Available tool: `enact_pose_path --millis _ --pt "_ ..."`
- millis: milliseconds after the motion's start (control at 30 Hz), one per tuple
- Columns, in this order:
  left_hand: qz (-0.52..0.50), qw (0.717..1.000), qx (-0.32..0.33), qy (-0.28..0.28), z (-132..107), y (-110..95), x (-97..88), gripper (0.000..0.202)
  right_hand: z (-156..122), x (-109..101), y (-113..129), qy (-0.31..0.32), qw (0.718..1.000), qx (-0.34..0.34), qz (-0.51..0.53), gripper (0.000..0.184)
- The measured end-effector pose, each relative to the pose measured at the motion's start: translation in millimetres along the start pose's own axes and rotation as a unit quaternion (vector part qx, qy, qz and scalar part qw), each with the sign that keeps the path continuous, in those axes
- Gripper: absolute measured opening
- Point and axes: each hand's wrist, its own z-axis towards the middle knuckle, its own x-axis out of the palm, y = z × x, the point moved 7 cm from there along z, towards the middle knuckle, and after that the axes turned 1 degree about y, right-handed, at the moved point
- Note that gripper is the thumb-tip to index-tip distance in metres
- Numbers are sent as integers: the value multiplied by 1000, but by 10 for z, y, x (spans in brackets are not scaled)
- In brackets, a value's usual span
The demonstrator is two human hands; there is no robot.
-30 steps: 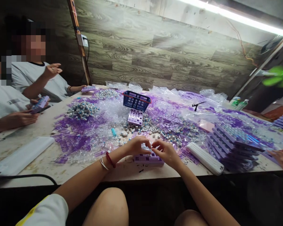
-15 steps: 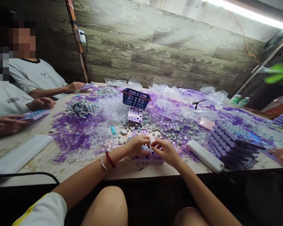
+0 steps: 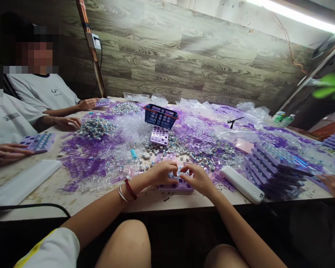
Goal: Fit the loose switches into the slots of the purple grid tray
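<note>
A light-purple plastic frame with square openings (image 3: pixel 175 188) lies at the table's near edge, directly in front of me. My left hand (image 3: pixel 165 172) is over its left part, thumb and fingers curled towards each other. From the right, my right hand (image 3: pixel 195 178) reaches over the same frame, fingers bent in a pinch. The fingertips of both hands come close together above the frame's middle. Any small part between them is too small to make out. Beyond my hands lie many small white-and-blue parts (image 3: pixel 184 150), which look like key switches.
A dark-blue basket (image 3: pixel 160 117) stands behind another purple frame (image 3: pixel 159 136). Stacked filled frames (image 3: pixel 270 169) and a white power strip (image 3: pixel 241 185) are on the right. A long white bar (image 3: pixel 28 182) lies on the left. Co-workers' hands (image 3: pixel 8 154) hold frames at the left.
My fingertips have drawn slightly apart over the frame. At the left, a co-worker's frame has been lowered to the table and one of their hands has reached to the pile of small parts.
</note>
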Motion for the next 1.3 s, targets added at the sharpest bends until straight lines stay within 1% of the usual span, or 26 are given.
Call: enact_pose_path --millis 167,333,467,667,767,833,900,933,967,1033,1067,1100,1167,1233,1300 --pt "-6 1000 -8 -12 3 16 10 12 4 34 -130 -24 999 32 -36 25" --pt "-12 999 -29 -3 12 15 5 17 30 108 -305 -17 994 105 -5 35" --pt "-12 998 -62 -6 14 24 -4 16 60 176 -384 -1 990 141 31 38" --pt "-72 986 -150 5 9 114 28 17 109 217 -435 9 985 174 17 38" --pt "-85 980 -177 13 -2 142 49 20 132 213 -409 26 984 178 14 37" --pt "-68 983 -169 20 -6 132 50 21 138 210 -390 45 982 181 19 37" --pt "-27 990 -135 20 -6 96 26 23 136 196 -377 51 982 181 27 37" --pt "-1 993 -118 18 -9 79 8 29 133 186 -371 48 982 178 32 37" --pt "23 994 -105 18 -13 72 -9 38 129 178 -367 44 983 175 36 37" --pt "53 992 -107 33 -30 96 -20 62 119 174 -369 38 983 173 37 38" --pt "58 990 -116 50 -40 119 -11 70 114 175 -373 35 983 175 35 38" --pt "59 988 -125 69 -49 140 5 72 111 177 -378 32 983 177 33 38" --pt "54 984 -137 97 -59 164 42 67 112 177 -378 25 983 180 32 38" --pt "51 984 -144 96 -56 176 58 64 116 177 -367 21 982 182 34 38" --pt "48 985 -146 79 -49 183 64 63 115 180 -349 23 981 187 38 39"
